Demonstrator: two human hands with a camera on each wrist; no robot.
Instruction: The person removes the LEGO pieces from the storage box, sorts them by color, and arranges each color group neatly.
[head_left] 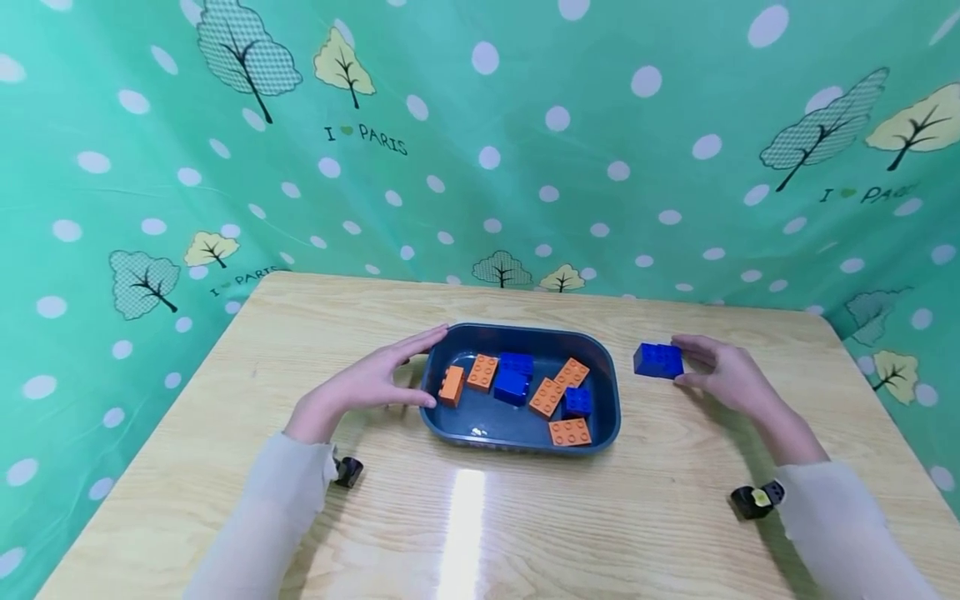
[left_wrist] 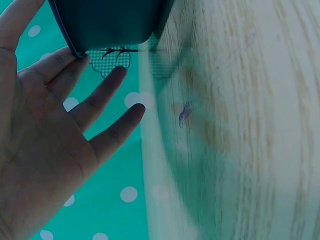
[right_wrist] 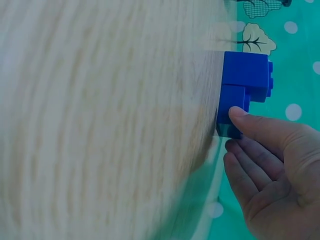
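My left hand [head_left: 371, 379] is at the left end of a dark blue plastic bin [head_left: 487, 422]. Its thumb and fingers are spread, with fingertips touching the bin's rim; the left wrist view shows the fingers [left_wrist: 102, 97] mostly straight. To the right of the bin, my right hand [head_left: 731, 377] pinches a blue toy brick [right_wrist: 231, 102] between thumb and fingers. Against it stands a taller-looking blue brick [right_wrist: 245, 70], also on the table. In the right wrist view the thumb lies on the nearer, lower brick; the fingertips behind it are partly hidden.
Inside the bin lie several orange bricks [head_left: 568, 432] and several blue bricks [head_left: 512, 387]. The wood-grain table [head_left: 600, 517] has a bright light reflection at its front. A green polka-dot cloth [head_left: 450, 208] hangs behind and beside the table.
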